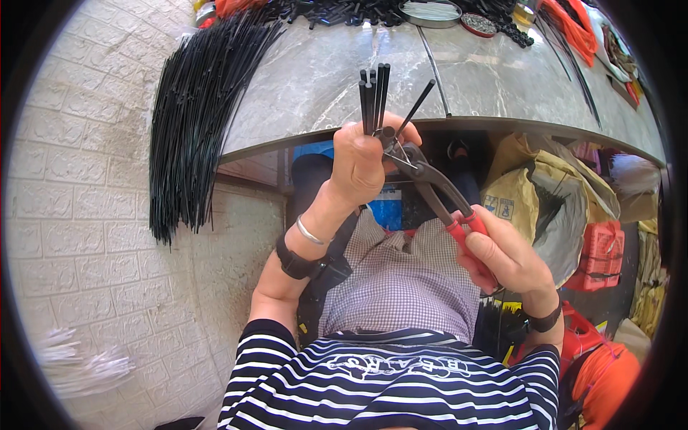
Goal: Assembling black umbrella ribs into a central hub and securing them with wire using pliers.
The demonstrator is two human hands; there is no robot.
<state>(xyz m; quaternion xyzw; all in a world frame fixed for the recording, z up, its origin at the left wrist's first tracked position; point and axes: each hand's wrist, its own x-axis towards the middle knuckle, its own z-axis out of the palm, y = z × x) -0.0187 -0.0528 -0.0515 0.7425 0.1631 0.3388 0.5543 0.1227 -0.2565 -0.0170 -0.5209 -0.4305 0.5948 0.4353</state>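
A bunch of thin black rods (375, 97) stands upright in the closed fingers of my left hand (357, 161). One more black rod (417, 106) leans out to the right of the bunch, beside the fingertips. My right hand (507, 252) is wrapped round the red handles of dark metal pliers (430, 183). The jaws of the pliers meet the rods' base at my left fingers, where a bit of thin wire seems to show. Just how the jaws sit on it is hard to see. Both hands are held over my lap, in front of the table edge.
On the grey marbled table (315, 79), a thick bundle of long black rods (204, 107) hangs over the left edge. Small black pieces (344, 11), a round tin (430, 14) and a red dish (479, 26) lie at the back. A paper sack (512, 204) and red basket (602, 251) stand right.
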